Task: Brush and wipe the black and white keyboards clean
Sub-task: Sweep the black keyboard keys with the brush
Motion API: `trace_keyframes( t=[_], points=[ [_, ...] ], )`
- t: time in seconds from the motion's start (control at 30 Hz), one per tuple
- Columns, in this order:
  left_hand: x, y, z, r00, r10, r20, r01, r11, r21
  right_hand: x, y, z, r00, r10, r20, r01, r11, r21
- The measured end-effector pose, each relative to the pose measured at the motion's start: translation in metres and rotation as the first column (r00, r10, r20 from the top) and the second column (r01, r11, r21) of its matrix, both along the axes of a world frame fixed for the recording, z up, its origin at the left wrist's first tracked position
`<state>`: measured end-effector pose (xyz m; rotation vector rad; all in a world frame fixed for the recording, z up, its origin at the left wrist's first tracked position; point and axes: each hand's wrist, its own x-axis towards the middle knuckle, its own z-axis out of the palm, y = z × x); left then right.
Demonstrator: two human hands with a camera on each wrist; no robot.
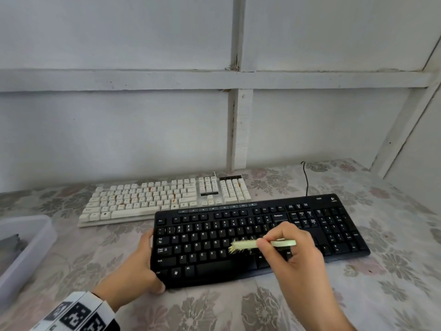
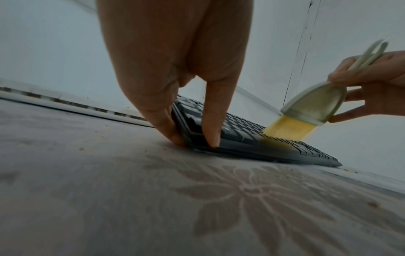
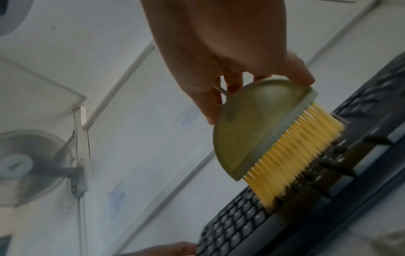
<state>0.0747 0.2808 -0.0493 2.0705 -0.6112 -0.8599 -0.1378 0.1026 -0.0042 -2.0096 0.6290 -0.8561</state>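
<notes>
L hand (image 1: 138, 266) grips black keyboard (image 1: 253, 237) edge, prob to steady it; R hand (image 1: 288, 249) pinches brush (image 1: 253, 244), bristles on mid keys; white keyboard (image 1: 164, 199) behind.

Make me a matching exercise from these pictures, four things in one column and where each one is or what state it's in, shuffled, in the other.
Things
1. black keyboard
2. white keyboard
3. brush
4. plastic tub

Places or states
A. at the table's left edge
B. pinched in the right hand, bristles on the keys
C. farther back, near the wall, orange stains between its keys
D. nearest the person, gripped at its left end by the left hand

Pairs: 1-D, 2-C, 3-B, 4-A
</notes>
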Motion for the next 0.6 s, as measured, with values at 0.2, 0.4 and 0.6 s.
trace_keyframes(
  t=[0.2, 0.4, 0.6],
  points=[
    [0.000, 0.001, 0.000, 1.000, 0.012, -0.009, -0.012, 1.000, 0.000, 0.000, 0.000, -0.007, 0.996, 0.073, 0.046, -0.075, 0.996, 0.043],
    [-0.002, 0.001, -0.001, 0.999, 0.032, 0.006, -0.032, 0.999, 0.002, -0.025, -0.033, -0.003, 0.996, -0.066, 0.066, 0.067, 0.998, -0.007],
    [-0.003, 0.002, 0.000, 0.999, 0.044, -0.018, -0.044, 0.999, -0.012, -0.032, -0.043, -0.007, 0.991, 0.047, 0.127, -0.059, 0.994, 0.090]
  ],
)
